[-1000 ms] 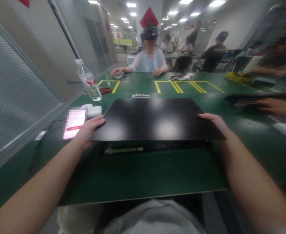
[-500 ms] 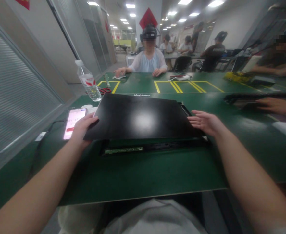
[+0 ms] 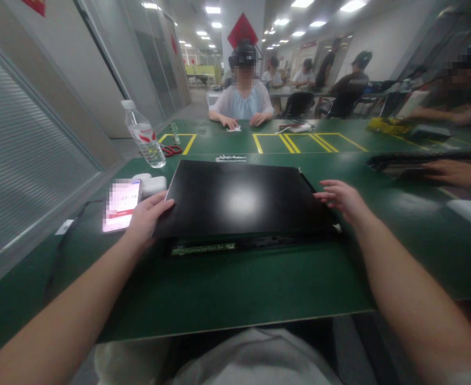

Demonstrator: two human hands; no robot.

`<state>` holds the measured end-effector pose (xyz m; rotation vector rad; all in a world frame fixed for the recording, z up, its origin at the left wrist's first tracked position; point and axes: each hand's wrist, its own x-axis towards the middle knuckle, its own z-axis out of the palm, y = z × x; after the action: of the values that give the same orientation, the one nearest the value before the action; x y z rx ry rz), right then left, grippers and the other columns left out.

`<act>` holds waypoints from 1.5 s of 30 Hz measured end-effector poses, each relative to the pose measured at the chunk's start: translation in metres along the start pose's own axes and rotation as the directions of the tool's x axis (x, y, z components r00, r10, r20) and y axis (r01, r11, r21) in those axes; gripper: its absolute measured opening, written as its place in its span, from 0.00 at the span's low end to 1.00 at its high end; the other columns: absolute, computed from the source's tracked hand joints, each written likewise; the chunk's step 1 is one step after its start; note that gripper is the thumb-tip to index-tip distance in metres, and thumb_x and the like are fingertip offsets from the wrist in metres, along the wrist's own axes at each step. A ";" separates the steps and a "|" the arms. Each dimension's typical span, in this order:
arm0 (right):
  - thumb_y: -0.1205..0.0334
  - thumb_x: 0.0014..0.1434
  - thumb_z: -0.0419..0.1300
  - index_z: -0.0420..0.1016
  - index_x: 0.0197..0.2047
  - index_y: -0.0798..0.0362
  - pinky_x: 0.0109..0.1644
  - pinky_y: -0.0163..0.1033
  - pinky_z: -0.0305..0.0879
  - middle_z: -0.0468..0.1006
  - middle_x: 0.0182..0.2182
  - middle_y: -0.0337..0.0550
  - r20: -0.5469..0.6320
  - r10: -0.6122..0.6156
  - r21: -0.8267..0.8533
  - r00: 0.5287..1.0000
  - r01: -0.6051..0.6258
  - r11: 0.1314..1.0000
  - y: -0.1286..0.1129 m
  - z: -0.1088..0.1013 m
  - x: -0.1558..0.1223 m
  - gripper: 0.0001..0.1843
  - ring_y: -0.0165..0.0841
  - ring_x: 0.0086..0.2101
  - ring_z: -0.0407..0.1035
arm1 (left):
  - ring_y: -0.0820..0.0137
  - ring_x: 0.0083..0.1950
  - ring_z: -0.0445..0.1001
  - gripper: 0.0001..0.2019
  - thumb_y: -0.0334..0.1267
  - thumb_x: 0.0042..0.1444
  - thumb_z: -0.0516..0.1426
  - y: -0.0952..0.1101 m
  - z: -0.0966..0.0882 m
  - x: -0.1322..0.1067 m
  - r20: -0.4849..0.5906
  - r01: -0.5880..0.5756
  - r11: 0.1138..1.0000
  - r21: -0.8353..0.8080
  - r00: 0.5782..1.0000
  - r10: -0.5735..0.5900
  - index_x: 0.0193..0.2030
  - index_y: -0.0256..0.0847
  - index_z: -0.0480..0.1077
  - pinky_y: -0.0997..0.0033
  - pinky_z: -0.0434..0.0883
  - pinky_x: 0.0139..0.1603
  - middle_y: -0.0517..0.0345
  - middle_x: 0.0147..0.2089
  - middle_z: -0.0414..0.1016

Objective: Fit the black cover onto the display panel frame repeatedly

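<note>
On the green table (image 3: 235,299), directly before the wearer: one glossy black panel (image 3: 235,203), laid over a dark frame (image 3: 291,240), whose near and right edges show past it. One strip of green circuitry (image 3: 203,249), along the frame's near side.

Left hand (image 3: 149,214): closed on the panel's left edge. Right hand (image 3: 341,199): fingers loosely spread at the right edge, gripping nothing; contact there cannot be told.

Beside the left hand: one lit phone (image 3: 122,206).

Step in hand, by judgement: aligning panel with frame. Next move seemingly calls for squaring the edges, the left side kept supported, circuitry unpressed.
</note>
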<state>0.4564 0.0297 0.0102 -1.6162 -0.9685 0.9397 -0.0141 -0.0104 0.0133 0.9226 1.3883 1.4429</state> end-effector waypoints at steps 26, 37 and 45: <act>0.67 0.42 0.63 0.80 0.40 0.51 0.24 0.34 0.58 0.85 0.30 0.48 -0.048 -0.062 -0.081 0.997 0.058 0.995 0.011 0.000 0.010 0.18 0.32 0.25 0.68 | 0.62 0.33 0.86 0.14 0.27 0.51 0.69 -0.004 0.005 -0.004 0.066 0.099 0.992 0.080 0.992 -0.104 0.46 0.36 0.81 0.71 0.79 0.31 0.47 0.37 0.89; 0.67 0.41 0.63 0.80 0.37 0.51 0.25 0.34 0.56 0.83 0.29 0.46 -0.059 -0.065 -0.119 0.996 0.057 0.991 0.007 0.002 0.005 0.16 0.31 0.25 0.66 | 0.62 0.34 0.87 0.10 0.24 0.55 0.66 -0.004 0.011 -0.006 0.057 0.054 0.991 0.121 0.996 -0.062 0.43 0.37 0.79 0.71 0.81 0.37 0.51 0.34 0.88; 0.65 0.41 0.64 0.81 0.35 0.50 0.26 0.35 0.59 0.83 0.29 0.47 -0.064 -0.090 -0.162 0.994 0.079 0.984 0.010 0.003 0.005 0.14 0.33 0.26 0.67 | 0.63 0.34 0.86 0.10 0.23 0.53 0.67 -0.002 0.013 -0.007 0.032 0.061 0.990 0.128 0.997 -0.066 0.41 0.38 0.80 0.69 0.81 0.38 0.53 0.31 0.87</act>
<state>0.4566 0.0333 -0.0005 -1.7152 -1.0763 0.7579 0.0004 -0.0133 0.0126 0.9712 1.4836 1.2962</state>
